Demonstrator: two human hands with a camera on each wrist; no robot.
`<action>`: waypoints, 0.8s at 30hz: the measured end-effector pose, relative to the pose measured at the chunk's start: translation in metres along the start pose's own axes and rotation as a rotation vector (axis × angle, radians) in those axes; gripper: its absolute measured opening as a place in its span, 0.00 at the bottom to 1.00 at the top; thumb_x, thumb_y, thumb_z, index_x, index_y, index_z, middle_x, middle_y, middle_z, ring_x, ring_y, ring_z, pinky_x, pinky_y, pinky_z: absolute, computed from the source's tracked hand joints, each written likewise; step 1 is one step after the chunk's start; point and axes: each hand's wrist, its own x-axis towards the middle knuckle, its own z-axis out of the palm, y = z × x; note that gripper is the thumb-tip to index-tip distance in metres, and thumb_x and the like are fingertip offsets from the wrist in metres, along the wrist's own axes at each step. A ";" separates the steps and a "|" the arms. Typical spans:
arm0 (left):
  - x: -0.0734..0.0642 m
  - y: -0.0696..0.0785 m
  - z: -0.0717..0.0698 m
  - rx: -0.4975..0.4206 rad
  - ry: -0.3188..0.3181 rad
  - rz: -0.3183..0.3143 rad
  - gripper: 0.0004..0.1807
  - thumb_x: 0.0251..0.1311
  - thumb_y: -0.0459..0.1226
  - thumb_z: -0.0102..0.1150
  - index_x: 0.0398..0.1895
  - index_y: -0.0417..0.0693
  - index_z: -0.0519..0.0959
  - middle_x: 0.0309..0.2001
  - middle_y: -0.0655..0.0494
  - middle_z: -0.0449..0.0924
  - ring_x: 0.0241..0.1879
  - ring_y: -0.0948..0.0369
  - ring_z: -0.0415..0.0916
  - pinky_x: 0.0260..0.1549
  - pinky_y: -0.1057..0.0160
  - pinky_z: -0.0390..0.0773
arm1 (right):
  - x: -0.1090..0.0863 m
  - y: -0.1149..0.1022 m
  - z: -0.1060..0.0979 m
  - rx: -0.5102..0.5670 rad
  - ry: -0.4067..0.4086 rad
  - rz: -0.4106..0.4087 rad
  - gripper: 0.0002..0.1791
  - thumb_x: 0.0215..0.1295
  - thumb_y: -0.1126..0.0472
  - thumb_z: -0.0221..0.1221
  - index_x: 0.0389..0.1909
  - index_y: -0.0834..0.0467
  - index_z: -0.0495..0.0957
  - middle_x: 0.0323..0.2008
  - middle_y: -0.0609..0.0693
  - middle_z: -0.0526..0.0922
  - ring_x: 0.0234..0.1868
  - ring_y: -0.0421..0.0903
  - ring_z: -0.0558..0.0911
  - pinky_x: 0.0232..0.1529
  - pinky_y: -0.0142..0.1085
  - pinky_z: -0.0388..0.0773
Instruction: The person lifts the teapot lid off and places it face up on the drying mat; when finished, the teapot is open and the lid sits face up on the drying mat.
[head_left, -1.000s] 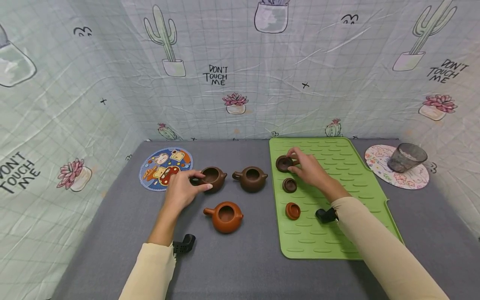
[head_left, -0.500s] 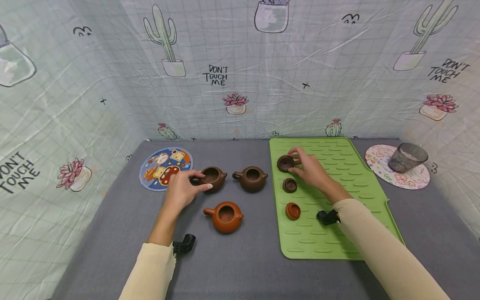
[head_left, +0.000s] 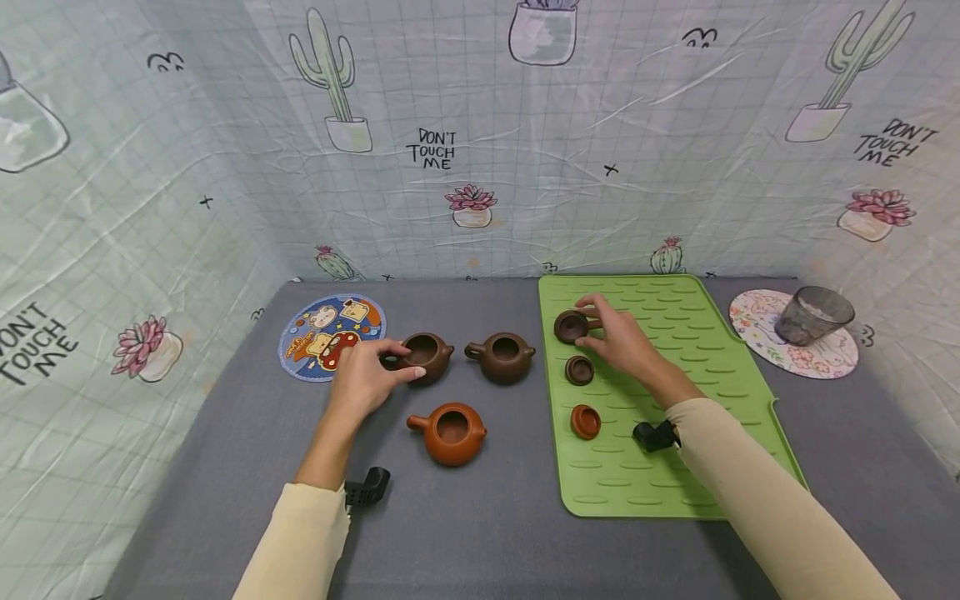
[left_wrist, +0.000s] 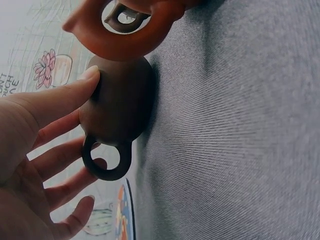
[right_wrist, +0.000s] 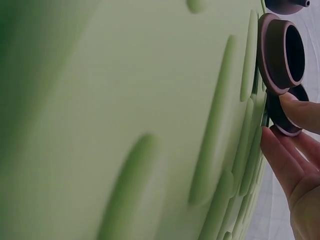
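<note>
At the left of the head view, my left hand (head_left: 363, 379) grips a dark brown, lidless teapot (head_left: 426, 360) on its handle side. In the left wrist view the thumb lies against the pot's wall (left_wrist: 117, 105), with fingers behind it. My right hand (head_left: 624, 340) pinches a dark brown teapot lid (head_left: 572, 327) by its edge, low over the green mat (head_left: 675, 492). That lid lies underside up. Nearer to me on the mat are another brown lid (head_left: 579, 370) and an orange-brown lid (head_left: 586, 422). A second brown teapot (head_left: 506, 358) and an orange-brown teapot (head_left: 453, 435), both lidless, stand mid-table.
A round cartoon-patterned coaster (head_left: 307, 321) lies behind my left hand. At the far right, a smoky clear cup (head_left: 816, 315) stands on a floral coaster (head_left: 780, 346). Printed cloth (head_left: 480, 100) walls in the grey table at the back and sides.
My right hand and the brown lid in it shifted very slightly to the right in the first half second, then stayed put. My left hand and its teapot have not visibly moved.
</note>
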 end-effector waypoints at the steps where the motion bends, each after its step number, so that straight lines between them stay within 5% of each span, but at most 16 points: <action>1: 0.000 0.000 -0.001 0.009 -0.003 0.004 0.23 0.49 0.53 0.79 0.46 0.53 0.89 0.54 0.49 0.88 0.55 0.45 0.83 0.52 0.45 0.80 | 0.000 0.000 0.000 0.002 0.000 0.002 0.33 0.66 0.66 0.66 0.69 0.61 0.63 0.69 0.67 0.74 0.62 0.65 0.82 0.59 0.58 0.80; 15: -0.002 0.004 -0.003 0.102 -0.020 0.036 0.22 0.52 0.54 0.77 0.45 0.54 0.88 0.49 0.49 0.89 0.50 0.43 0.83 0.49 0.45 0.78 | -0.009 -0.002 -0.003 0.001 0.001 -0.008 0.44 0.67 0.61 0.67 0.79 0.58 0.54 0.77 0.65 0.63 0.69 0.66 0.75 0.62 0.59 0.79; 24: -0.005 0.005 -0.007 0.091 -0.076 0.092 0.31 0.56 0.59 0.70 0.56 0.51 0.84 0.55 0.44 0.87 0.56 0.43 0.81 0.54 0.42 0.77 | -0.026 -0.003 -0.025 -0.093 0.011 0.002 0.48 0.69 0.53 0.66 0.81 0.57 0.50 0.80 0.64 0.56 0.77 0.67 0.61 0.74 0.65 0.60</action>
